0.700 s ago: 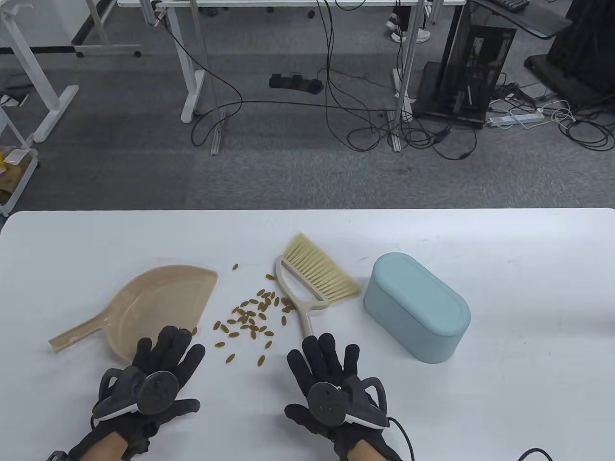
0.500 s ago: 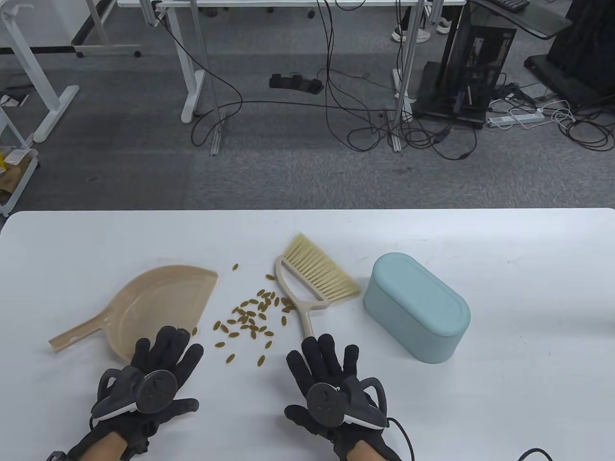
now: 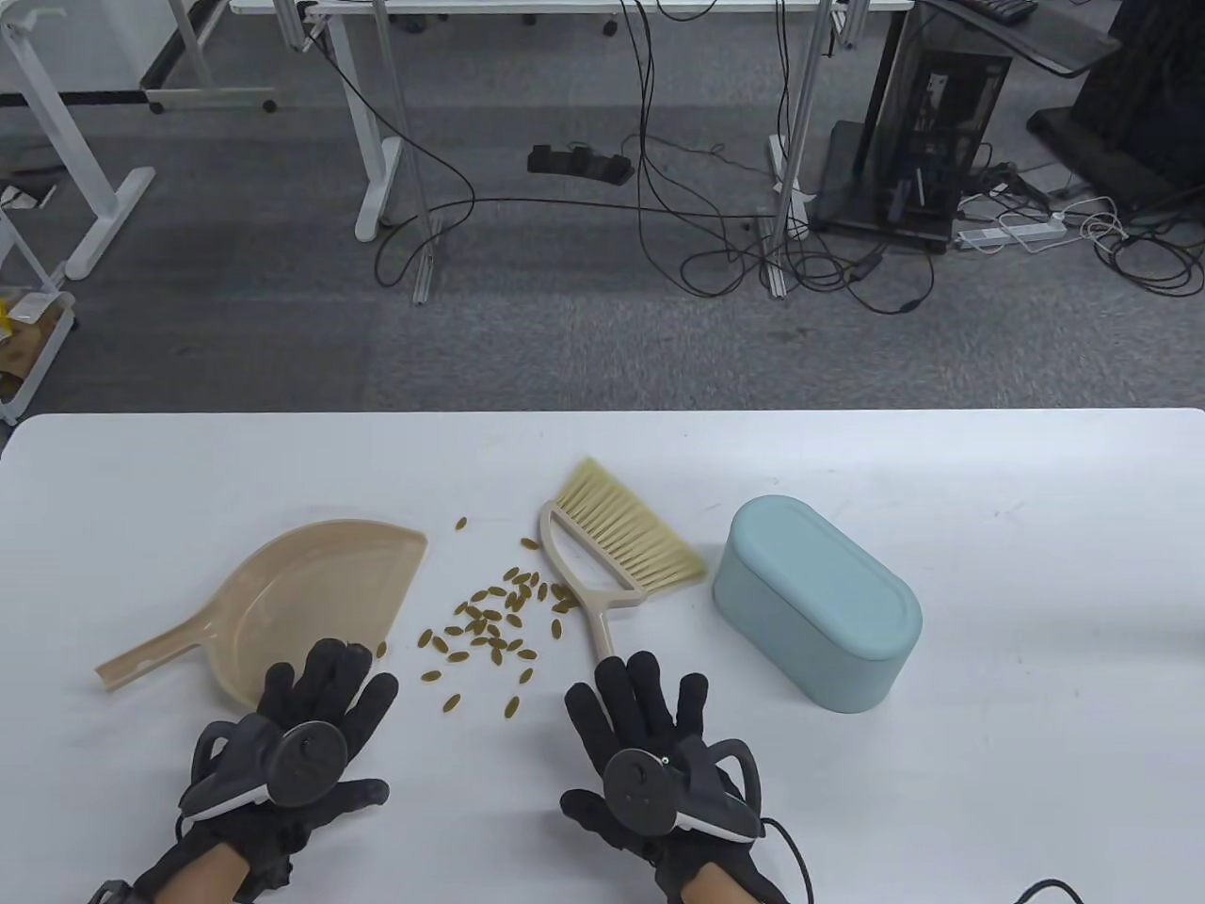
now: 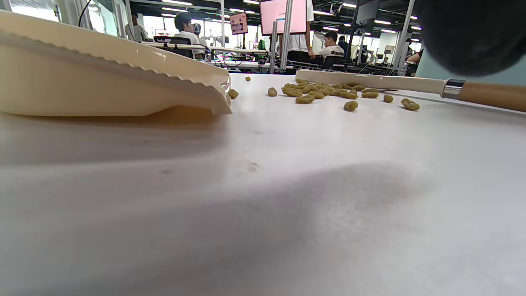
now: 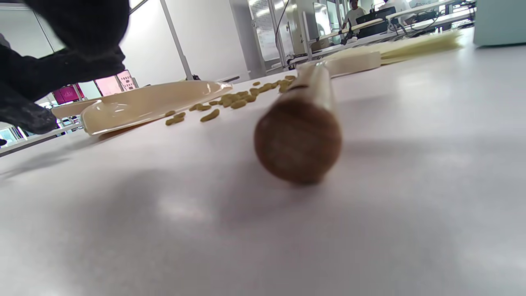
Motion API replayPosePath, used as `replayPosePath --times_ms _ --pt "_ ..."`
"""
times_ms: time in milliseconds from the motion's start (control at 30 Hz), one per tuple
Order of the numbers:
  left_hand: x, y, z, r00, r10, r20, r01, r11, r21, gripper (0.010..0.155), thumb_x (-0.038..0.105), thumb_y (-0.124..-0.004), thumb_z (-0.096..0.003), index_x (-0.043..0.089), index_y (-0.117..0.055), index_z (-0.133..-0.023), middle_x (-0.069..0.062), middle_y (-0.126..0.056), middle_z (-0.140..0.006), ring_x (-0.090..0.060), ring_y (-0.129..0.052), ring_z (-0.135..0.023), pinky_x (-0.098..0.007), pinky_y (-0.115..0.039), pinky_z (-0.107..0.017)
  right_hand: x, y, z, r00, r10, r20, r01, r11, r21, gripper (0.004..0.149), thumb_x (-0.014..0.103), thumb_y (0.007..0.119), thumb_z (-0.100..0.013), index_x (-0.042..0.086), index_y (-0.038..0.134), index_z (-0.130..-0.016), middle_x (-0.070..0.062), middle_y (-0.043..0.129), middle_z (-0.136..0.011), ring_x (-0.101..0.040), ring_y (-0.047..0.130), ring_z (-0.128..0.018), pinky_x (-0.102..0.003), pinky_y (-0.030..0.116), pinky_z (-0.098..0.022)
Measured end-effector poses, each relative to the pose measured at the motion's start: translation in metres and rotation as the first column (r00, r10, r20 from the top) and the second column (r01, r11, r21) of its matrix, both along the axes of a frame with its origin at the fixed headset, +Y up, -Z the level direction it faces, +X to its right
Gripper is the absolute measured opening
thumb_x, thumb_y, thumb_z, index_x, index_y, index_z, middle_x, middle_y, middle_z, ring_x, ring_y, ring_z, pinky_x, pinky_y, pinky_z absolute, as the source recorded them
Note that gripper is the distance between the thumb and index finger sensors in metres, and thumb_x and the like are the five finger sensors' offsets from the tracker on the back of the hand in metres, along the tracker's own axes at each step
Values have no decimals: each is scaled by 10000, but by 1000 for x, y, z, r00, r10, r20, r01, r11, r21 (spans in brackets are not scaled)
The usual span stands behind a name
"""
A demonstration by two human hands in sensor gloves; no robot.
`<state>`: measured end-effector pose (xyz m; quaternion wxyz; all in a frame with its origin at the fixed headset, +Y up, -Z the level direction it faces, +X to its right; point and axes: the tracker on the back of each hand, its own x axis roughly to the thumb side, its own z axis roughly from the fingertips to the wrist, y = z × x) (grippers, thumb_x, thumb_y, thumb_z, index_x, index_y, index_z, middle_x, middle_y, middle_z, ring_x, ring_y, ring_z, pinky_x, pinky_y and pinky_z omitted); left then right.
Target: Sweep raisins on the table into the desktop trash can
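Several raisins [image 3: 490, 626] lie scattered mid-table between a beige dustpan [image 3: 311, 593] on the left and a small brush [image 3: 612, 541] on the right. A light blue trash can [image 3: 814, 603], lid closed, stands right of the brush. My left hand [image 3: 320, 702] is spread flat with its fingertips at the dustpan's near edge, holding nothing. My right hand [image 3: 640, 711] is spread flat above the end of the brush handle [image 5: 298, 139], which lies free on the table. The left wrist view shows the dustpan [image 4: 102, 70] and the raisins [image 4: 320, 92] from table height.
The white table [image 3: 1036, 565] stretches right of the trash can and left of the dustpan. Its far edge runs behind the brush. Beyond it are a grey floor with cables [image 3: 715, 226] and desk legs.
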<state>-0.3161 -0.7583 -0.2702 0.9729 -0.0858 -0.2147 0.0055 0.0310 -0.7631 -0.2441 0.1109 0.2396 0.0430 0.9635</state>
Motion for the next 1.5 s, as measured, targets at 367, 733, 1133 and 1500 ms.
replayPosePath --times_ms 367,733,1133,1500 --pt "-1 1 0 1000 0 -10 0 1000 2 951 653 -736 -452 343 -138 -1123 1 110 -1170 -324 123 -1126 -691 -92 -772 2 -1 0 1000 11 16 -11 1000 -7 926 681 636 -508 340 8 -1098 -97 -5 -1206 -401 -84 -1062 -680 -67 -600" --pt "-9 8 -3 998 40 -58 -40 999 16 949 646 -742 -452 348 -139 -1122 9 115 -1168 -318 130 -1126 -691 -68 -767 6 9 -2 987 62 149 -83 987 139 963 734 622 -483 279 71 -1128 -173 256 -1217 -495 260 -1096 -720 -38 -568" --pt "-17 17 -4 990 90 -108 -87 996 28 945 645 -742 -454 344 -150 -1126 -9 91 -1180 -351 26 -1155 -700 -85 -767 -14 -5 -26 819 440 369 -397 898 -190 974 733 665 -481 68 358 -1124 -329 904 -719 -243 1007 -260 -476 844 -255" --pt "-23 22 -4 982 137 -130 -134 990 30 941 644 -740 -457 343 -154 -1129 -13 85 -1184 -345 27 -1157 -703 -84 -766 -36 -21 -43 689 547 474 -403 834 -377 668 425 724 -539 -126 634 -906 -386 899 -606 -354 1053 -300 -558 813 -408"
